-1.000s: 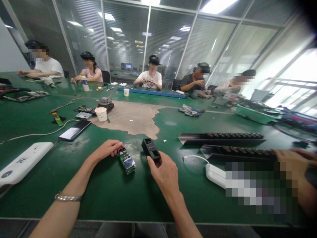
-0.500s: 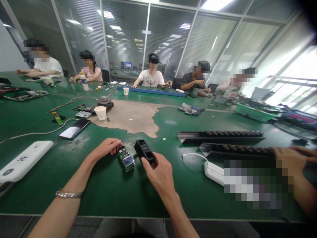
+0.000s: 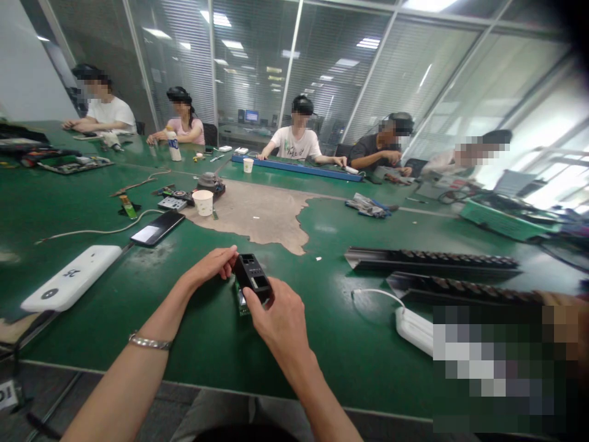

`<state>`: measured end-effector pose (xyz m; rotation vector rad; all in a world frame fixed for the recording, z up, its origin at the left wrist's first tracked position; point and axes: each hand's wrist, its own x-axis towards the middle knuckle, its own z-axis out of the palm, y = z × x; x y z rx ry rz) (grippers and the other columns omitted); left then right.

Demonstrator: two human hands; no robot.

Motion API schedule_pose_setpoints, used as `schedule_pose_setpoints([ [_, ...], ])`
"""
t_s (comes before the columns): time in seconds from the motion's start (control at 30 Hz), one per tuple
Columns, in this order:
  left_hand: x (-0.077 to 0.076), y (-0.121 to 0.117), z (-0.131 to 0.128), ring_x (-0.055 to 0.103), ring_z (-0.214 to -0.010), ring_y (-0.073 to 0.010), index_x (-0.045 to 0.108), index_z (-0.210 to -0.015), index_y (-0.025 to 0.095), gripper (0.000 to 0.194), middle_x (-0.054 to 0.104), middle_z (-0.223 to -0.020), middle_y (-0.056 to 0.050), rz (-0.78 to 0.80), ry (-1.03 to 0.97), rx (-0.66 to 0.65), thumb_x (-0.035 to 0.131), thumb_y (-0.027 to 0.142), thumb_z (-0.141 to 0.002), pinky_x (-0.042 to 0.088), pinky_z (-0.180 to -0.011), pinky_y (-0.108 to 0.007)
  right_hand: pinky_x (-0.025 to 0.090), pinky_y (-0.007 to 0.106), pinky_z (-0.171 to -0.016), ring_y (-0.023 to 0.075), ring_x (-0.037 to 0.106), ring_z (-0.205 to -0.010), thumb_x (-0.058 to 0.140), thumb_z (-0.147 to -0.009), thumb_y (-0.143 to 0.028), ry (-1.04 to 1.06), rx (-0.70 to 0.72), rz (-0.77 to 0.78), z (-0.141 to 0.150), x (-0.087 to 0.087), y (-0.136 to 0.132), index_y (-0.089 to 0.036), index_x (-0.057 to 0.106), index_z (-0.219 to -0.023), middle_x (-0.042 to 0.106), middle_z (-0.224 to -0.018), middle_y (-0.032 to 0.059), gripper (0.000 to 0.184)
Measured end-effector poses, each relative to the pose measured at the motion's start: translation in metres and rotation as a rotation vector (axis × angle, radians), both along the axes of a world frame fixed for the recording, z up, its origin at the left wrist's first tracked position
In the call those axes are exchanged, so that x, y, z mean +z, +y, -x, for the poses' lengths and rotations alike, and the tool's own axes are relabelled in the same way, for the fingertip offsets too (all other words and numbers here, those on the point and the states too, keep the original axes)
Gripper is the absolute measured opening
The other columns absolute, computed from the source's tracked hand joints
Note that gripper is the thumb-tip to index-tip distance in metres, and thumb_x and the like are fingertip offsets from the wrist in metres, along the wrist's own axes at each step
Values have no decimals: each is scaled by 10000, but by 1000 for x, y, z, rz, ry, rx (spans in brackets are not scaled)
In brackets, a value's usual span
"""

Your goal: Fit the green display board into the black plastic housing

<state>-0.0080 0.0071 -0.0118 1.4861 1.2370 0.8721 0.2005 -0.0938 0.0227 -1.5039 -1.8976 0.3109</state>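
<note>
My right hand [image 3: 280, 316] grips a black plastic casing [image 3: 252, 270] with rectangular cutouts, thumb on the near left side and fingers round the right. Beneath the casing lies a green circuit board [image 3: 242, 305]; only its left edge and near end show, the rest being covered. My left hand [image 3: 218, 265], with a silver bracelet on its wrist, has its fingers bent together at the far left end of the board and casing. Its fingertips are partly hidden there, and they appear to pinch the board's end.
Left of my arms lie a phone [image 3: 157, 229] and a white power bank [image 3: 71, 277]. A paper cup [image 3: 203, 202] stands beyond. On the right are black metal rails [image 3: 432, 261] and a white cabled device [image 3: 414, 331]. Several people sit across the green table [image 3: 350, 362].
My right hand has brought the black casing left and over the circuit board, which it now mostly covers. My left hand stays at the board's far end. The view has turned slightly left.
</note>
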Motion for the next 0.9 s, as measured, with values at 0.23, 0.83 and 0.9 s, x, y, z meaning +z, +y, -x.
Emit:
schedule_pose_setpoints([
  [0.23, 2, 0, 2, 562, -536, -133, 641, -1016, 91, 656, 589, -636, -25, 31, -35, -14, 400, 687, -882, 455, -499, -236, 438, 306, -698, 231, 650, -784, 563, -875, -495, -139, -39, 30, 14, 13, -3, -185, 631, -948, 678, -863, 78, 325],
  [0.83, -8, 6, 6, 525, -538, -125, 696, -954, 130, 462, 571, -621, -5, -27, 99, -61, 518, 546, -863, 438, -494, -226, 410, 319, -618, 267, 669, -733, 578, -861, -487, -339, -101, 105, 27, -10, -14, -197, 548, -926, 672, -814, 79, 300],
  [0.9, -8, 6, 6, 515, -521, -120, 692, -943, 134, 447, 561, -607, 3, -33, 113, -59, 517, 538, -864, 427, -483, -220, 405, 306, -619, 252, 667, -726, 567, -868, -494, -306, -99, 76, 25, -14, -13, -203, 542, -922, 672, -805, 64, 296],
])
